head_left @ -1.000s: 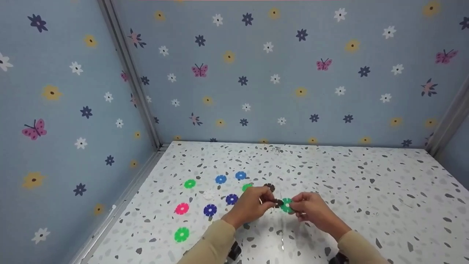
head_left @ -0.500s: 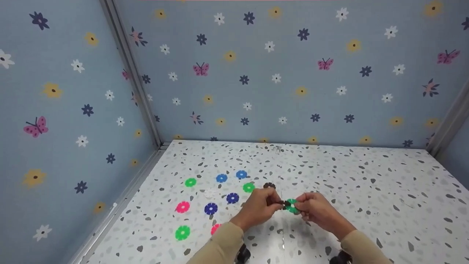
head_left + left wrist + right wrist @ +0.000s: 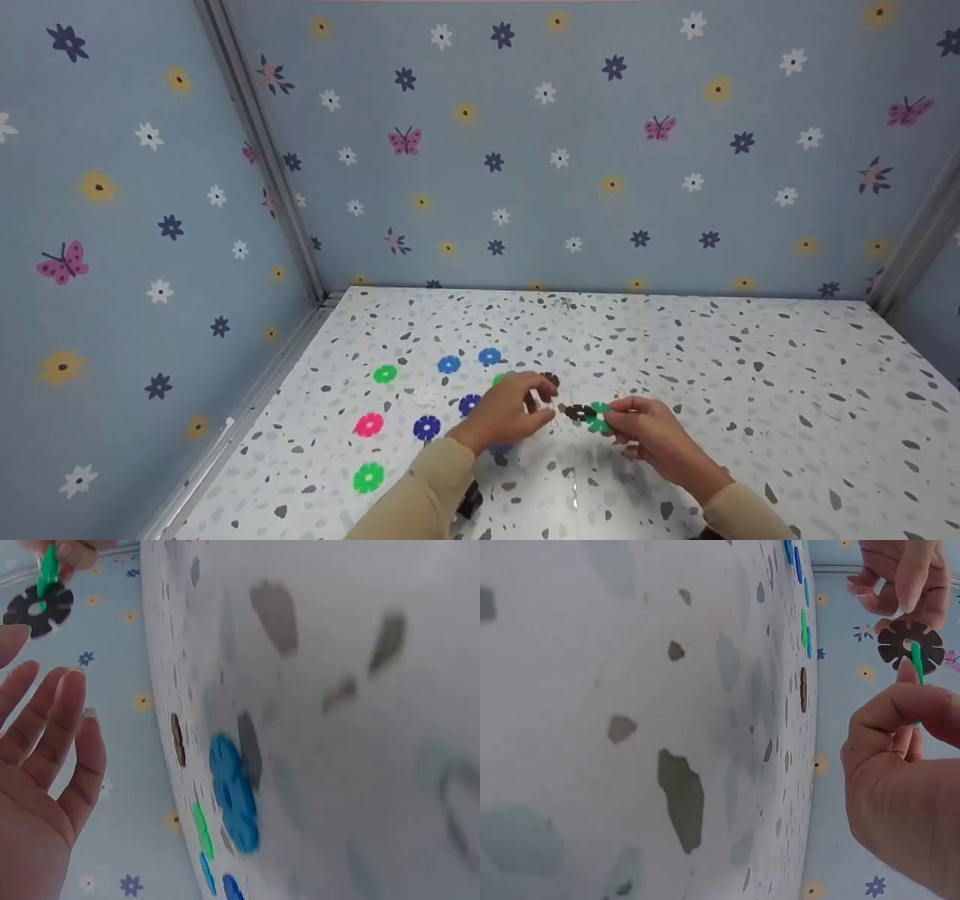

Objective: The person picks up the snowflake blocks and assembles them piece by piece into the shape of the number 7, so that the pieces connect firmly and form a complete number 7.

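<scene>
In the head view my right hand [image 3: 660,439] pinches a green notched plastic disc [image 3: 598,427] between thumb and fingers. A dark brown notched disc [image 3: 578,413] is slotted into its left side, at an angle to it, as the right wrist view shows. Both are held above the table. My left hand [image 3: 499,412] is just to the left, its thumb and fingers apart. In the left wrist view a gap lies between those fingertips and the brown disc [image 3: 37,610]. Another brown disc [image 3: 551,379] lies behind the left hand, partly covered by it.
Several loose discs lie on the speckled white table [image 3: 720,360], mostly left of my hands: a pink one [image 3: 369,424], a green one [image 3: 368,478], a dark blue one [image 3: 427,427] and a light blue one [image 3: 448,364]. Flower-patterned walls [image 3: 525,150] stand behind and at the left.
My left hand, which gripped the brown disc, has let go and drawn back left with its fingers spread. The brown disc stays joined to the green one in my right hand.
</scene>
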Demonstrator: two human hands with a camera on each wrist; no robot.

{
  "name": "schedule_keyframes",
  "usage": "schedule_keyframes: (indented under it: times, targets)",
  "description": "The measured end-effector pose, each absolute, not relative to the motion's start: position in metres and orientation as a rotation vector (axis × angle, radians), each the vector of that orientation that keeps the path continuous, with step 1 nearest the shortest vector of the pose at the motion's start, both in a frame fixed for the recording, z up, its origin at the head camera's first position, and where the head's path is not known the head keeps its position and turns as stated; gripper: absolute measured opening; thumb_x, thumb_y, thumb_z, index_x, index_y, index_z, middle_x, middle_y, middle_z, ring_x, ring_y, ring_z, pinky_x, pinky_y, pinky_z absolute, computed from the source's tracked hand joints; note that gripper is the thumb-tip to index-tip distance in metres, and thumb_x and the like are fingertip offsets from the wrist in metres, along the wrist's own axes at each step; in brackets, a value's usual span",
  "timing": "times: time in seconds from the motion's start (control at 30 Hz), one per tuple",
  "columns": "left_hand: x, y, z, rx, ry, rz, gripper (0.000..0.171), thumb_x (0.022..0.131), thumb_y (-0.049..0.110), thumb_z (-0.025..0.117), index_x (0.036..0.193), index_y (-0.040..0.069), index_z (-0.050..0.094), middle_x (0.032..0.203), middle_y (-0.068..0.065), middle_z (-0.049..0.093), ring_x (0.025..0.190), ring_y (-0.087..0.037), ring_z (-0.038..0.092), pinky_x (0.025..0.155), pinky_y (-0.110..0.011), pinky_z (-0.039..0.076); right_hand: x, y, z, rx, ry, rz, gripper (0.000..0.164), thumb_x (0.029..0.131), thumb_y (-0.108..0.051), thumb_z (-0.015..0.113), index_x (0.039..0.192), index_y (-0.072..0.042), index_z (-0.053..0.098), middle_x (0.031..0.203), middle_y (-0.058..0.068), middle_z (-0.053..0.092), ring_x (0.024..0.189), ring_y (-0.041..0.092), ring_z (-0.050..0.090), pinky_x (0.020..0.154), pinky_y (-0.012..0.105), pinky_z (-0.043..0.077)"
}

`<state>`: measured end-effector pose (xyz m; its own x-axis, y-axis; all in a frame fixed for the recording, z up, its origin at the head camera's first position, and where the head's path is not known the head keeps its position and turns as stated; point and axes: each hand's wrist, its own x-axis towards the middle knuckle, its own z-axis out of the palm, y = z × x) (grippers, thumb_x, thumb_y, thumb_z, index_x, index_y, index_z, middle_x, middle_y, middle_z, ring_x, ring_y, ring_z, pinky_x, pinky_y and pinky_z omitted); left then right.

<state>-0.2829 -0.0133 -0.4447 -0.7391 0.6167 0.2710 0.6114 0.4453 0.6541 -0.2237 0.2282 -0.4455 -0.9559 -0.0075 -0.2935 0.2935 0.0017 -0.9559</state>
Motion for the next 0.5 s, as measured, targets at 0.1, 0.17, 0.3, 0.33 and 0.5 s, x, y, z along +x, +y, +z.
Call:
schedule_keyframes:
  times: [0.1,0.17,0.3,0.33,0.5]
  targets:
    - [-0.294,-0.033,-0.442,0.967,2.752,1.02,0.028,0.092,0.019,0.069,0.118,0.009,0.066,0.11,-0.002,0.064,0.097,-0.019,0.062,0.084,-0.031,0.051,-0.221,0.231,-0.448,0.306,2.058,-2.078,0.022,0.092,-0.007,0.065,0.11,0.002,0.056,0.084,0.009,0.063,0.066,0.014,0.05,0.051,0.022,0.038]
    - [-0.301,-0.047,-0.441,0.855,2.793,0.907,0.031,0.092,0.018,0.068,0.121,0.009,0.065,0.114,-0.004,0.063,0.103,-0.022,0.06,0.089,-0.036,0.05,-0.22,0.232,-0.449,0.308,2.055,-2.079,0.022,0.092,-0.008,0.066,0.11,0.001,0.057,0.086,0.01,0.063,0.066,0.013,0.05,0.051,0.022,0.038]
    - [-0.313,-0.072,-0.441,0.702,2.827,0.7,0.038,0.09,0.017,0.069,0.125,0.007,0.061,0.115,-0.008,0.059,0.102,-0.023,0.058,0.089,-0.042,0.049,-0.221,0.232,-0.451,0.267,2.036,-2.088,0.022,0.092,-0.009,0.067,0.109,0.001,0.057,0.086,0.009,0.064,0.066,0.012,0.05,0.051,0.021,0.037]
    - [-0.315,-0.076,-0.441,0.669,2.828,0.662,0.039,0.09,0.018,0.07,0.126,0.006,0.061,0.114,-0.009,0.058,0.1,-0.023,0.058,0.089,-0.043,0.049,-0.221,0.232,-0.451,0.25,2.029,-2.092,0.022,0.092,-0.009,0.066,0.109,0.001,0.057,0.086,0.009,0.064,0.065,0.012,0.05,0.051,0.021,0.036]
    - [-0.321,-0.087,-0.447,0.527,2.801,0.59,0.045,0.087,0.026,0.074,0.124,0.004,0.061,0.11,-0.007,0.058,0.096,-0.025,0.059,0.088,-0.045,0.05,-0.219,0.234,-0.452,0.227,2.011,-2.099,0.021,0.093,-0.01,0.065,0.11,0.001,0.056,0.084,0.008,0.064,0.065,0.012,0.049,0.052,0.021,0.035]
